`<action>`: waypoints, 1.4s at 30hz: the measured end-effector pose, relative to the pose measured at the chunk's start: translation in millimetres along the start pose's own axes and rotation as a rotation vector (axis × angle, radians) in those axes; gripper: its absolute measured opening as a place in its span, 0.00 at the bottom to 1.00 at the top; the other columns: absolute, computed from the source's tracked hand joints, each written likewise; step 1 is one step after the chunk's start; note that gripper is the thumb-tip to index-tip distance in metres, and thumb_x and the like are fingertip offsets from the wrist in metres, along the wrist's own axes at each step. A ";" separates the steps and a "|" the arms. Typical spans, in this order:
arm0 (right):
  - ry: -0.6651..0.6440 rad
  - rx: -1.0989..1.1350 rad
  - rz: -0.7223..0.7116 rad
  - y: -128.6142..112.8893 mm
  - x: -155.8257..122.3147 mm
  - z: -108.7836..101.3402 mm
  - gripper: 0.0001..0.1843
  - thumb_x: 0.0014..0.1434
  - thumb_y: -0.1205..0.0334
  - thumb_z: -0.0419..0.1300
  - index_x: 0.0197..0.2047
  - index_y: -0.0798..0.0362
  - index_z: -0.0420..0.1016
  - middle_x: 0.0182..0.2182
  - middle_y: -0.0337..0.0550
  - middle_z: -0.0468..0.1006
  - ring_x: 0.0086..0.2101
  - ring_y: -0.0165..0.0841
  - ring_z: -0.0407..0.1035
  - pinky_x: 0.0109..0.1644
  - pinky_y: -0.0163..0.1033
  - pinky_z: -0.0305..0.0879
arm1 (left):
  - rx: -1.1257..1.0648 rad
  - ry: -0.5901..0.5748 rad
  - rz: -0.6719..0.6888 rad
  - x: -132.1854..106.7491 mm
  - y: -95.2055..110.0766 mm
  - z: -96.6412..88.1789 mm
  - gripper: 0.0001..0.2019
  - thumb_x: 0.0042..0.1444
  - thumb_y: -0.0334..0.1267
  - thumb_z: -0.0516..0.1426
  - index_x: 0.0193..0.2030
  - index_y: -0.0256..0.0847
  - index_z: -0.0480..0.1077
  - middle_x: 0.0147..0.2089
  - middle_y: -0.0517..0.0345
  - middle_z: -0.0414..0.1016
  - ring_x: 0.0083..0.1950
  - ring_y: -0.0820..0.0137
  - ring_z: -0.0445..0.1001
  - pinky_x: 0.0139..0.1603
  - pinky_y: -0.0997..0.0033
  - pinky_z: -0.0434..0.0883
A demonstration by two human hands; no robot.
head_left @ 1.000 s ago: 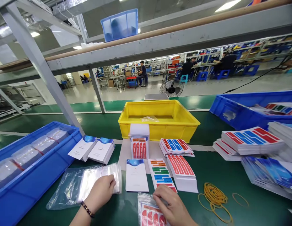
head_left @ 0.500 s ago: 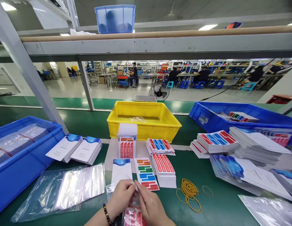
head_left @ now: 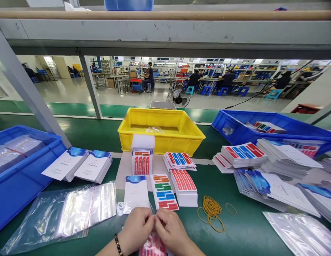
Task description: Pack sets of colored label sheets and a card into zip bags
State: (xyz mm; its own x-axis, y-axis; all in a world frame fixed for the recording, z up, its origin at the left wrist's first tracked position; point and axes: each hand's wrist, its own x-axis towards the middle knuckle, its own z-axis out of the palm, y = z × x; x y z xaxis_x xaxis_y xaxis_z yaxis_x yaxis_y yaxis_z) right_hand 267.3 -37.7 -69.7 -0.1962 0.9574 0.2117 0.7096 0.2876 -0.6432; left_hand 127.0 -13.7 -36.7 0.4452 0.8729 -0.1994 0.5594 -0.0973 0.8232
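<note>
Left hand (head_left: 137,227) curled nearly closed, thumb and finger pinching top of clear plastic bag (head_left: 152,246). Right hand (head_left: 171,227) curled same way, pinching bag too, fingertips close to left ones. Bag low in front, under hands, red stickers showing through. Just past hands: white booklet with blue top (head_left: 136,192), colored sticker sheet (head_left: 163,193). Yellow rubber bands (head_left: 211,206) on green table (head_left: 240,231), to right. Yellow bin (head_left: 161,139) farther back.

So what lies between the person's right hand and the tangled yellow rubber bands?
Head view: only green tabletop separates the right hand from the rubber bands.
</note>
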 end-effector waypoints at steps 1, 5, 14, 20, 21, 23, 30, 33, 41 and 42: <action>0.040 -0.055 0.002 1.1 0.8 -1.0 0.14 0.54 0.66 0.45 0.17 0.52 0.52 0.16 0.37 0.62 0.20 0.28 0.58 0.24 0.33 0.47 | 0.033 -0.003 -0.002 -1.1 0.9 0.2 0.13 0.49 0.36 0.46 0.15 0.40 0.52 0.17 0.65 0.55 0.22 0.75 0.55 0.24 0.74 0.49; 0.205 -0.108 0.009 2.0 2.8 -10.2 0.14 0.58 0.66 0.44 0.20 0.52 0.57 0.18 0.38 0.63 0.21 0.29 0.59 0.25 0.34 0.52 | -0.054 0.010 -0.077 0.6 -1.4 0.0 0.12 0.46 0.35 0.48 0.14 0.40 0.51 0.16 0.66 0.53 0.21 0.76 0.52 0.22 0.74 0.48; 0.117 -0.091 -0.290 -10.0 -5.0 -9.9 0.13 0.58 0.70 0.45 0.40 0.56 0.68 0.27 0.46 0.71 0.27 0.34 0.65 0.30 0.37 0.62 | -0.248 0.097 -0.069 6.4 -4.7 -19.4 0.14 0.52 0.40 0.46 0.18 0.39 0.60 0.18 0.64 0.57 0.22 0.74 0.57 0.25 0.74 0.57; -0.236 0.285 -0.096 -7.1 0.0 -37.0 0.11 0.58 0.67 0.50 0.32 0.53 0.73 0.26 0.39 0.75 0.28 0.29 0.67 0.33 0.32 0.62 | 0.121 0.027 0.450 -11.2 3.3 -38.9 0.10 0.49 0.31 0.53 0.39 0.41 0.69 0.37 0.54 0.71 0.46 0.64 0.63 0.50 0.65 0.59; -0.294 0.299 -0.068 -7.4 -0.3 -43.2 0.10 0.57 0.66 0.51 0.28 0.53 0.73 0.24 0.37 0.74 0.26 0.28 0.66 0.31 0.31 0.61 | 0.176 -0.035 0.407 -13.7 4.5 -41.6 0.07 0.48 0.30 0.54 0.34 0.41 0.70 0.34 0.56 0.71 0.43 0.65 0.64 0.47 0.66 0.60; -0.389 0.298 -0.042 -8.7 -1.0 -54.8 0.10 0.55 0.63 0.55 0.23 0.54 0.70 0.19 0.35 0.70 0.23 0.27 0.63 0.28 0.30 0.58 | 0.245 -0.091 0.285 -18.1 5.9 -46.3 0.03 0.48 0.31 0.55 0.27 0.40 0.70 0.30 0.57 0.69 0.37 0.67 0.65 0.41 0.69 0.61; -0.218 0.176 -0.173 -16.9 22.2 -50.4 0.13 0.60 0.67 0.46 0.30 0.53 0.70 0.29 0.42 0.72 0.32 0.32 0.65 0.37 0.36 0.62 | 0.098 -0.242 0.240 -25.2 -2.0 -41.5 0.11 0.51 0.31 0.50 0.29 0.42 0.75 0.27 0.59 0.74 0.30 0.71 0.69 0.33 0.76 0.61; -0.154 -0.043 -0.261 -22.8 41.3 -25.6 0.11 0.54 0.73 0.50 0.37 0.53 0.71 0.34 0.45 0.72 0.37 0.34 0.64 0.42 0.39 0.61 | 0.017 -0.356 0.257 -24.9 -8.3 -33.4 0.11 0.49 0.32 0.52 0.31 0.43 0.77 0.26 0.60 0.76 0.26 0.72 0.68 0.29 0.77 0.61; -0.401 -0.480 -0.306 -51.5 62.7 7.4 0.13 0.48 0.67 0.59 0.39 0.58 0.71 0.38 0.51 0.71 0.40 0.42 0.62 0.44 0.47 0.59 | -0.145 -0.458 0.276 -27.8 -13.2 -36.4 0.10 0.50 0.37 0.54 0.33 0.44 0.78 0.26 0.58 0.77 0.27 0.70 0.68 0.31 0.76 0.64; -0.405 -0.499 -0.328 -51.2 62.9 8.2 0.09 0.49 0.67 0.58 0.37 0.58 0.71 0.37 0.51 0.71 0.38 0.42 0.62 0.43 0.46 0.59 | -0.166 -0.458 0.271 -28.2 -13.7 -36.3 0.11 0.50 0.38 0.54 0.34 0.43 0.78 0.27 0.57 0.77 0.27 0.70 0.68 0.31 0.76 0.64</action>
State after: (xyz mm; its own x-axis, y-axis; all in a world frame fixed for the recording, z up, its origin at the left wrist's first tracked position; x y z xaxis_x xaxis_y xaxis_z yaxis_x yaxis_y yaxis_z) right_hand 213.1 8.1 -29.4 -0.6191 0.7852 -0.0150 0.7766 0.6093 -0.1600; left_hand 81.4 -19.6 -23.1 0.8369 0.5267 -0.1488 0.2813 -0.1808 0.9424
